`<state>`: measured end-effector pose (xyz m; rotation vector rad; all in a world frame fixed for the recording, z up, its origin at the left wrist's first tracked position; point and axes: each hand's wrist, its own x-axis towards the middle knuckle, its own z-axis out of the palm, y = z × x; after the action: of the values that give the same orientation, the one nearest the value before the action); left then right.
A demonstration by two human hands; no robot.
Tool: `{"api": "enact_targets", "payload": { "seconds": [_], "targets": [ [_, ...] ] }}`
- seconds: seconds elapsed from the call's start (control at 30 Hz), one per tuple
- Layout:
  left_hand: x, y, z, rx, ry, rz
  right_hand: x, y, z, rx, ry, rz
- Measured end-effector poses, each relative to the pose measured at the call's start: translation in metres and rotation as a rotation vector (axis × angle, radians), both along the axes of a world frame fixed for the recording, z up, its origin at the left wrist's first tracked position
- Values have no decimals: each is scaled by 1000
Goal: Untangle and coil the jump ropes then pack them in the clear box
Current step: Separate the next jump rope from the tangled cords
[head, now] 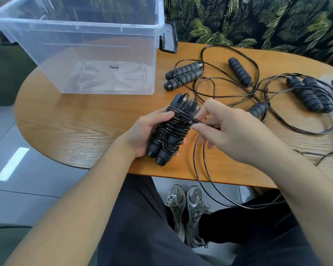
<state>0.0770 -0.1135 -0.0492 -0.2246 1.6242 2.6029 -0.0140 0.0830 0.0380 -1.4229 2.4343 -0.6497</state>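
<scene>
One head-worn wide-angle view looks forward and steeply down, close over both hands at mid-frame, the table (69,131) beyond them, lap and shoes along the lower edge.

Clear glossy plastic box (108,54), matt ribbed foam handles (183,75), shiny black cord (198,169), grained wood table (75,127).

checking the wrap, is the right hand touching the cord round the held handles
Touching: the head view shows the right hand pinching the cord wound round the handles.
</scene>
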Motion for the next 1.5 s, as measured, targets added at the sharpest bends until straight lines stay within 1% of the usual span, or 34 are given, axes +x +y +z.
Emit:
{"api": "enact_targets", "payload": {
  "seconds": [0.07,0.13,0.17,0.27,0.37,0.4,0.47,0.53,0.57,0.63,0.7,0.8,0.83,0.87,0.9,0.93,1.0,1.07,1.1,1.2,1.3,1.37,1.5],
  "targets": [
    [0,-1,-1,31,-17,3,-6,9,-4,-6,-164,2],
    [0,-1,-1,25,-18,-14,-11,18,-8,7,-252,4],
    [1,-1,-1,17,-1,-40,-13,22,-9,19,-247,9],
    [0,0,0,15,45,-133,-17,29,-13,70,-141,31],
    [-2,2,1,-58,21,-183,-23,29,-19,110,-58,52],
    [-4,4,1,-91,26,-175,-26,29,-20,105,-59,55],
    [-5,6,1,-117,50,-103,-32,28,-21,47,-122,49],
    [-5,6,-1,-102,55,-20,-37,26,-23,-39,-174,18],
    [-5,6,-2,-93,55,14,-37,25,-24,-84,-170,-7],
    [-5,5,-5,-81,55,85,-35,22,-29,-164,-81,-46],
    [-5,5,-6,-69,58,162,-31,20,-39,-233,104,-124],
    [-6,5,-7,-45,64,284,-22,22,-47,-427,330,-407],
    [-7,5,-7,-41,72,313,-18,24,-48,-478,358,-485],
    [-8,6,-7,-40,79,337,-17,26,-49,-502,345,-542],
    [-9,7,-7,-39,84,359,-16,26,-49,-493,279,-584],
    [-10,8,-7,-38,88,379,-16,26,-48,-456,175,-607],
    [-11,9,-8,-40,91,396,-19,23,-46,-398,-115,-610],
    [-13,10,-7,-55,90,381,-20,18,-42,-410,-415,-625],
    [-12,11,-7,-65,89,362,-21,15,-40,-408,-480,-630],
    [-11,11,-6,-84,78,318,-23,4,-35,-431,-586,-643],
    [-11,10,-6,-111,64,298,-22,-10,-31,-529,-786,-677],
    [-10,9,-6,-106,60,290,-23,-16,-32,-638,-954,-668],
    [-12,8,-6,-78,37,230,-27,-17,-32,-1005,-1200,-681]
  ]
}}
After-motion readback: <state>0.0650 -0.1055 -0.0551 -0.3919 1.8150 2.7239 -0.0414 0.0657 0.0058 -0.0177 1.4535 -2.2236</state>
